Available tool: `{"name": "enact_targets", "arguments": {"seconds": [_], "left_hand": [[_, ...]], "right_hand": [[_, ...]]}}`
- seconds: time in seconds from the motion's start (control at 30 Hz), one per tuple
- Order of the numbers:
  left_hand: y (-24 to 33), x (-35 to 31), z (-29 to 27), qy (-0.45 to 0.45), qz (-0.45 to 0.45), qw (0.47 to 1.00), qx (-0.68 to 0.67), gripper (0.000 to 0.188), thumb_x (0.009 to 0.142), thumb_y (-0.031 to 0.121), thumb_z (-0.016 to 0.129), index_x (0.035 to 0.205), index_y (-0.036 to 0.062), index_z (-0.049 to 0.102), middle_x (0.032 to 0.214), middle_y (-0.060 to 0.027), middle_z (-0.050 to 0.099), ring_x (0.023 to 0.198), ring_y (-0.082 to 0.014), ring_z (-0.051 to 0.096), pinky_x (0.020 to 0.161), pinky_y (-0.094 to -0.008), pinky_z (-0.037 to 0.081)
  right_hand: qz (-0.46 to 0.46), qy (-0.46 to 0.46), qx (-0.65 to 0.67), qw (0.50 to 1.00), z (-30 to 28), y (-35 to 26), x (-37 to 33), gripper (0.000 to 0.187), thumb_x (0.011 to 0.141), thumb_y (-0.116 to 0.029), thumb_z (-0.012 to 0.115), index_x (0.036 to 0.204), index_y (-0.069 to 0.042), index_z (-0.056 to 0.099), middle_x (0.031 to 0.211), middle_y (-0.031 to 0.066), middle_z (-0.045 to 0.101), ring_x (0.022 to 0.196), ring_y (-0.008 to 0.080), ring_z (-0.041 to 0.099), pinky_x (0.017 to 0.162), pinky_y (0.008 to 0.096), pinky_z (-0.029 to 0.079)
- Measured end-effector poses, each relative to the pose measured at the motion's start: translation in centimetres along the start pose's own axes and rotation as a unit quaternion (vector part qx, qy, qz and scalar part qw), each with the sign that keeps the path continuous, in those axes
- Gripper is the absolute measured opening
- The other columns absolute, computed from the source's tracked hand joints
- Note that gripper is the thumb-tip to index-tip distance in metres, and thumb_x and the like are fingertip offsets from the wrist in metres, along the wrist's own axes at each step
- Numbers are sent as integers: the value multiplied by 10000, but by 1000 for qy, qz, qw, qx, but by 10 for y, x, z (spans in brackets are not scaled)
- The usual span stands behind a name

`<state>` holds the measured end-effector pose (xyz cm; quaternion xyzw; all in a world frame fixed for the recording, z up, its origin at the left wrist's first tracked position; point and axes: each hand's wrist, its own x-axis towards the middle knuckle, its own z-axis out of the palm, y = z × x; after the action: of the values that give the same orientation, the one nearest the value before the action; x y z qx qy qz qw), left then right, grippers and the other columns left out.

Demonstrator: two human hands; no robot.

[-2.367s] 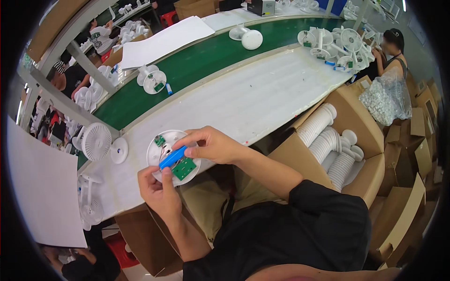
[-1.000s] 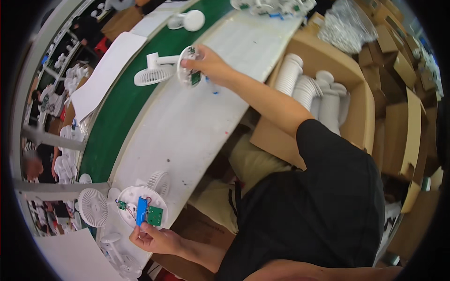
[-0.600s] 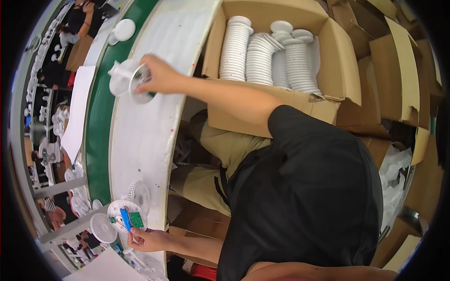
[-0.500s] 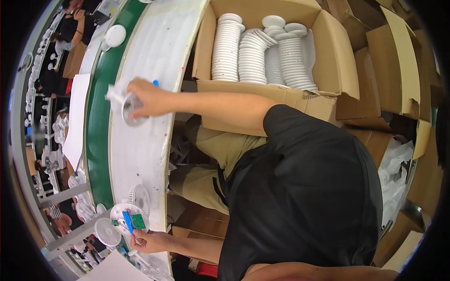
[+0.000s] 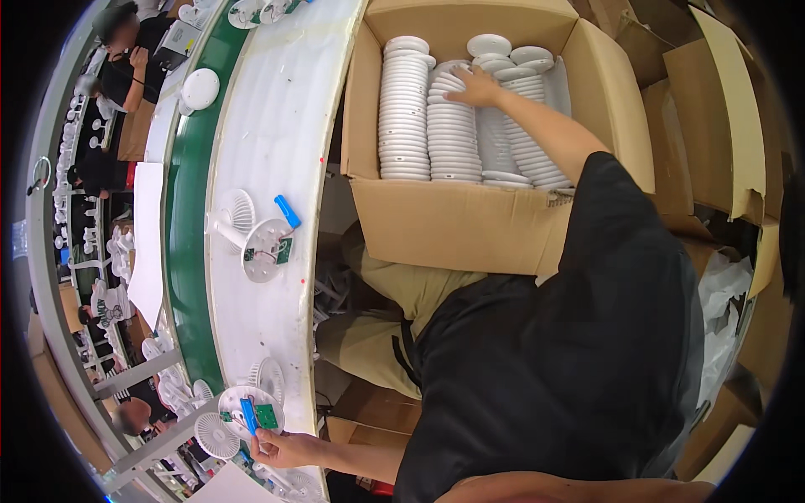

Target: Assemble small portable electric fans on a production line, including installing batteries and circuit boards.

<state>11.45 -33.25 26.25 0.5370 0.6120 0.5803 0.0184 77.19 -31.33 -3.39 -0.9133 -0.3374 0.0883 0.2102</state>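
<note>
My right hand point(image 5: 476, 86) reaches into a large carton point(image 5: 453, 226), its fingers spread over the top of the middle stack of white round discs point(image 5: 453, 126). Lower in the picture, my left hand point(image 5: 281, 448) pinches the end of a blue cylindrical battery point(image 5: 249, 417) at an open white fan base point(image 5: 231, 404). A green circuit board point(image 5: 265, 416) and thin wires show inside that base. Apart from both hands, a second white fan point(image 5: 236, 212) lies on the bench with its base open, a green board inside and a blue battery point(image 5: 287, 211) beside it.
The white bench point(image 5: 277, 101) runs alongside a green conveyor belt point(image 5: 189, 251). A white disc point(image 5: 200, 89) rests by the belt, and more fan parts point(image 5: 260, 11) lie at the top. Opened cartons point(image 5: 704, 117) stand at the right. Other people work beyond the belt.
My right hand has let go of the second fan, leaving it on the bench, and has moved right into the carton. My left hand keeps its hold at the lower fan base.
</note>
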Motion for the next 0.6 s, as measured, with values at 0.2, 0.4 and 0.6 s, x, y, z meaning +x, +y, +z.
{"name": "enact_targets", "arguments": {"seconds": [0.2,0.4,0.6], "left_hand": [[11,-3,-4,12,28,999,20,221,979,264,606,1062,64,561,945,-100,586,802,-152,544,679,-231,419],[22,-9,13,16,23,999,18,214,977,250,609,1068,63,557,954,-101,587,808,-154,547,686,-234,423],[10,1,-10,25,29,999,8,202,975,226,600,1068,59,534,928,-104,564,832,-170,548,736,-240,450]], "right_hand": [[8,-10,9,1000,-5,13,29,823,781,-711,574,1420,-200,483,1415,244,400,1246,418,464,1016,478,417],[43,-37,-2,998,-16,4,43,776,818,-666,562,1433,-203,464,1385,236,420,1247,423,450,990,521,425],[30,61,-49,997,-18,-25,34,684,830,-573,574,1402,-207,492,1399,225,409,1189,454,480,954,545,433]]}}
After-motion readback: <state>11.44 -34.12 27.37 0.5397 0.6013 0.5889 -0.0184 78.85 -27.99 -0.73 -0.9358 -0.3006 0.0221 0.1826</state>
